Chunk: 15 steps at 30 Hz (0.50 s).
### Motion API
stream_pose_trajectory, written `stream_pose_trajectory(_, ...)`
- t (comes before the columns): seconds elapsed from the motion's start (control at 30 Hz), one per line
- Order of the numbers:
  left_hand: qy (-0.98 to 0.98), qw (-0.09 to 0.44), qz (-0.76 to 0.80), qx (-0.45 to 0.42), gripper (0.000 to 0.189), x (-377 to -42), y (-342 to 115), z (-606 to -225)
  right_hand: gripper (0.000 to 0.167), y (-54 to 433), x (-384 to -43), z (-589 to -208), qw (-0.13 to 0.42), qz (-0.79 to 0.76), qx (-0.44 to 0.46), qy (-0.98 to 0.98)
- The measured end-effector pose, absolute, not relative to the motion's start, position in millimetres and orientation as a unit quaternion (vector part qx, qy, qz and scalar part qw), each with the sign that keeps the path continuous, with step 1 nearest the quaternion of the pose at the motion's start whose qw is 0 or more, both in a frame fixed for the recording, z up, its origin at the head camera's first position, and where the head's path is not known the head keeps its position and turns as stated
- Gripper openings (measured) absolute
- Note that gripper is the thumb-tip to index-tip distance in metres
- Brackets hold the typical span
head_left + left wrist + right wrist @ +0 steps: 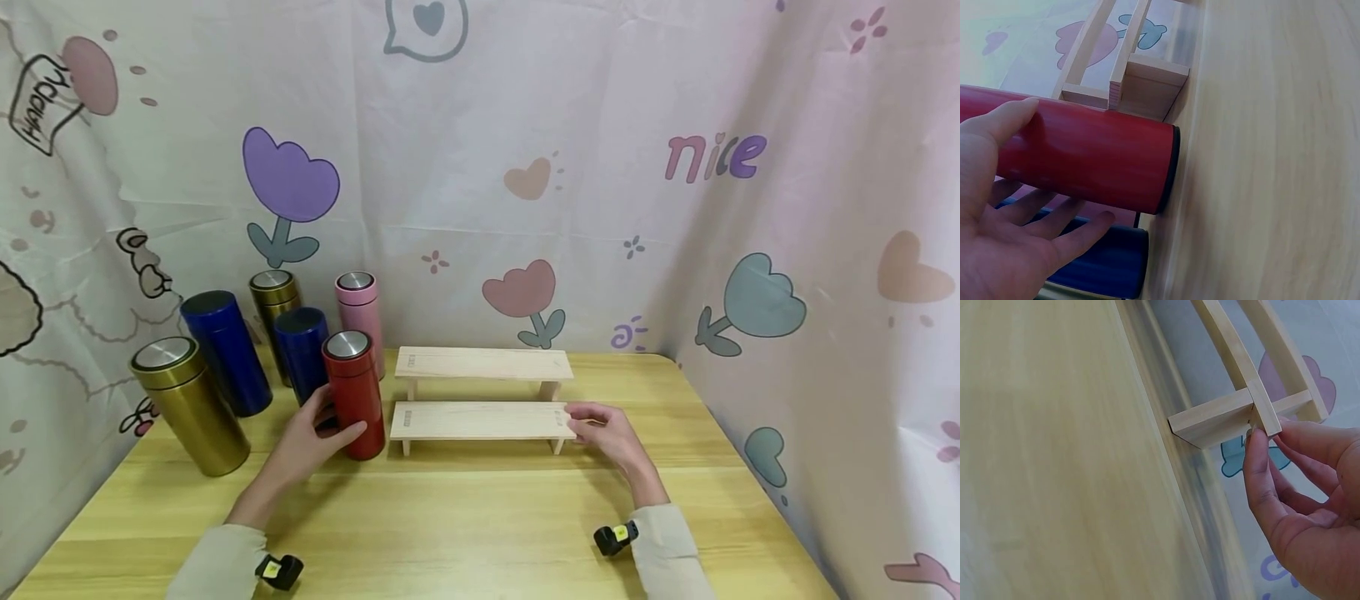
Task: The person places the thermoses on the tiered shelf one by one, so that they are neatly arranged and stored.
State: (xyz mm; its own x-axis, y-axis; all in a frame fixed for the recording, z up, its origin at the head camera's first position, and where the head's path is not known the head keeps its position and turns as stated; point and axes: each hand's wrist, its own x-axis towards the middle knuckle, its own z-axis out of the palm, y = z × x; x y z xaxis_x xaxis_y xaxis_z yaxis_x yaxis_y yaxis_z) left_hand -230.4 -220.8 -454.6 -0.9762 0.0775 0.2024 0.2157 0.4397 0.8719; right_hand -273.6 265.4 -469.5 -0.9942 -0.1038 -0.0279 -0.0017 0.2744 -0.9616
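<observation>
The table (pixel 480 533) bore a rear shelf (pixel 480 364) near its back edge, with a front shelf (pixel 480 421) before it, both pale wood; two gold bottles (pixel 197 417), two blue bottles (pixel 231 354) and a pink bottle (pixel 360 310) stood toward its back left corner; a red bottle (pixel 356 379) was upright just left of the front shelf; the left hand (pixel 307 437) held it between thumb and fingers; the right hand (pixel 611 433) pinched the front shelf's right end.

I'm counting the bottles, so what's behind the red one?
Behind the red bottle, a pink bottle and a blue bottle show. The red bottle hides most of the pink one's lower body; the left hand covers part of the blue one.
</observation>
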Motion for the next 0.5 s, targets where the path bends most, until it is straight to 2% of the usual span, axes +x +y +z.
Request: stream_pose_trajectory(0.5,-0.847,0.089,-0.516,-0.092,0.083,-233.1,-218.4,-461.6,0.039,266.7,-273.6,-471.9,0.042,-0.598,-0.040,0.799)
